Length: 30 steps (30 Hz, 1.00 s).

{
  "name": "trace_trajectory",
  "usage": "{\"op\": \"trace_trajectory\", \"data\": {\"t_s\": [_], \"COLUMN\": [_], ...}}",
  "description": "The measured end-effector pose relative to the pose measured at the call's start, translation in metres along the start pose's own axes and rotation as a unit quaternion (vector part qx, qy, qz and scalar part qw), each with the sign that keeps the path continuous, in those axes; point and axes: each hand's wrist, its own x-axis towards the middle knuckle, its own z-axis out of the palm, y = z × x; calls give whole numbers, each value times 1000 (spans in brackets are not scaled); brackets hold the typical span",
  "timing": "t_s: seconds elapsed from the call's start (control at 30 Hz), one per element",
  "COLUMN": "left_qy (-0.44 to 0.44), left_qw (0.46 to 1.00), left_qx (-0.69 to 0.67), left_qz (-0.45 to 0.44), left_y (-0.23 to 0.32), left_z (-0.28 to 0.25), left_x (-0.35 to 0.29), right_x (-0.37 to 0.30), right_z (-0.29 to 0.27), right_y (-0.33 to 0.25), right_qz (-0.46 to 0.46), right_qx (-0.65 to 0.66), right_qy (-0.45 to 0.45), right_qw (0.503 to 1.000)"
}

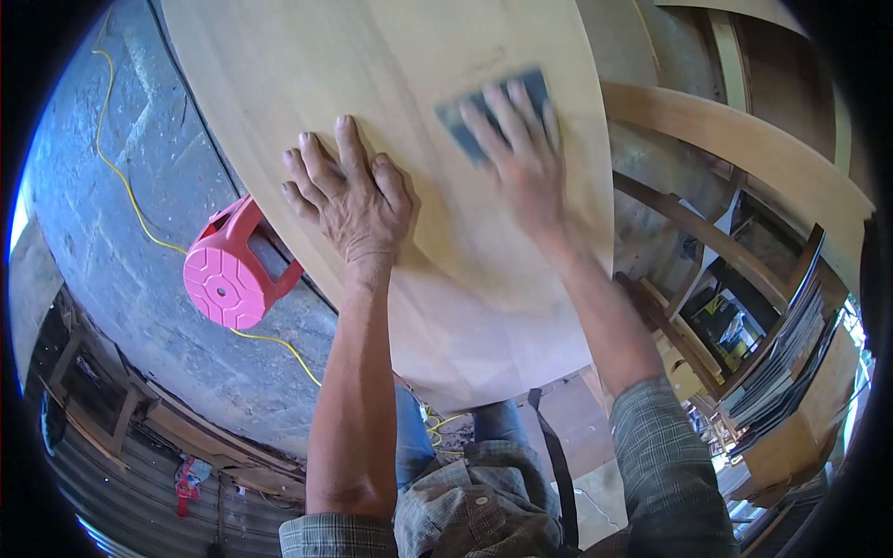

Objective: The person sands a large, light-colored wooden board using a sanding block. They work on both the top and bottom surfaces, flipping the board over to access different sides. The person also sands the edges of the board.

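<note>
Nearest is the person's grey-green checked shirt (pixel 474 507) of woven cloth, with blue jeans (pixel 412 432) below the near end of the large, pale wooden board (pixel 484 307). A long black strap (pixel 555 456) hangs beside the shirt. Both forearms reach over the board, the left one bare almost to the elbow, the right one with its sleeve folded up.

The left hand (pixel 358 191) lies palm down on the left half of the board; it is open, its fingers spread and slightly bent, and it holds nothing. The right hand (pixel 530 177), which is blurred, is on the board's right half, with stretched fingers pressing a thin, dark grey-green, four-cornered sheet (pixel 468 136) flat to the wood. Its thumb is not clear, so I cannot tell if it also grips the sheet. The board has smooth, light grain and curved long edges.

Left of the board is a pink plastic stool (pixel 228 284), its seat having a small round hole. Near it a thin yellow cord (pixel 116 167) crosses the stained blue-grey floor (pixel 144 237).

Right of the board, a wooden compartment holds a dark glossy package (pixel 721 325). Farther right, thin dark flat panels (pixel 786 358) stand packed together above a brown box (pixel 791 456); whether it contains them, I cannot tell.
</note>
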Motion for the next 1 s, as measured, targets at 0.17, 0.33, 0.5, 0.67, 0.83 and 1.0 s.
{"op": "trace_trajectory", "data": {"t_s": [0.17, 0.33, 0.5, 0.67, 0.83, 1.0], "left_qy": [-21, -21, -24, -42, -51, -43], "left_qw": [1000, 999, 1000, 998, 998, 999], "left_qx": [7, 19, 16, 40, 31, 29], "left_qz": [2, 22, 10, 21, 4, -2], "left_y": [9, 1, 1, 6, 1, 6], "left_z": [-3, -3, 0, -1, -2, -8], "left_x": [-4, -6, 2, 2, 3, 7], "right_x": [-50, 6, -10, 159, 84, -41], "right_z": [-2, -5, 4, 15, 3, -30], "right_y": [9, -4, 0, 40, 34, 0], "right_qz": [-23, 14, -5, 4, 0, 43], "right_qx": [-33, 22, 16, 8, 14, 23], "right_qy": [-6, -12, -1, 133, 31, -150], "right_qw": [999, 1000, 1000, 991, 999, 988]}}
